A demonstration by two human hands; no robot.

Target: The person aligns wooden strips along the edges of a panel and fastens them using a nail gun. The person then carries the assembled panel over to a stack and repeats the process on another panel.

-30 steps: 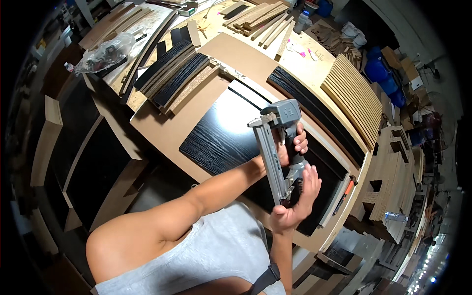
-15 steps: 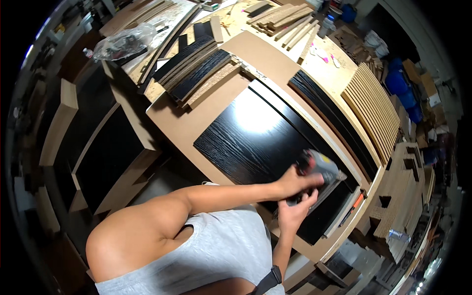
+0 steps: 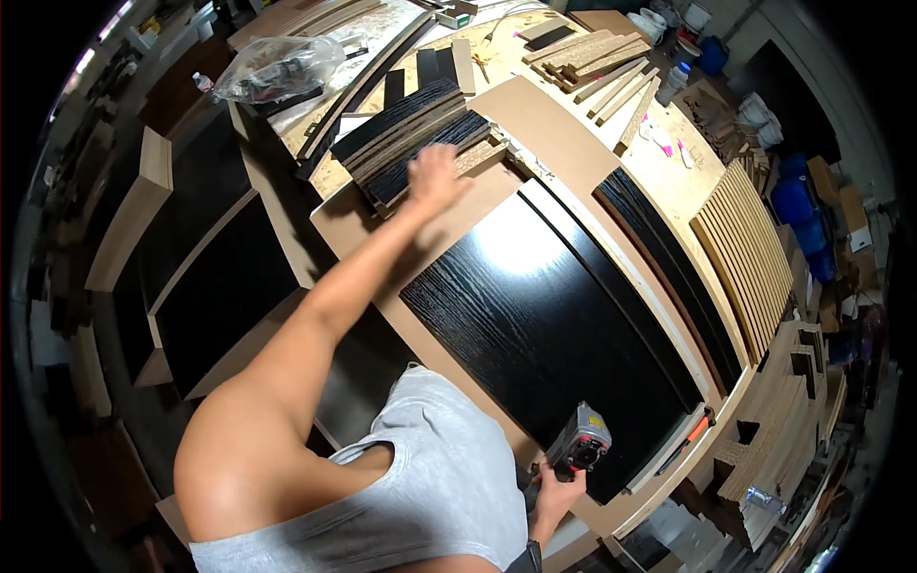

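Note:
My left arm reaches far across to a stack of black-faced boards (image 3: 406, 129) at the bench's back left. My left hand (image 3: 438, 179) is over its near edge, slightly blurred, thumb apart from the fingers; whether it touches the stack I cannot tell. Low on the right, my right hand (image 3: 559, 489) grips a grey and red nail gun (image 3: 582, 441) by its handle. The gun is above the lower end of a large glossy black panel (image 3: 535, 325), which lies flat. Along the panel's far long edge runs a narrow black strip (image 3: 611, 286).
An orange-handled tool (image 3: 702, 427) lies by the panel's right end. Beyond are black strips (image 3: 669, 272), a slatted wood panel (image 3: 743, 263) and loose wood strips (image 3: 597, 57). Black panels with pale edges (image 3: 224, 277) stand at the left. A plastic bag (image 3: 282, 69) rests farther back.
My left hand has left the nail gun and reached to the stack at the back left. The gun, now in my right hand alone, has moved down and nearer me.

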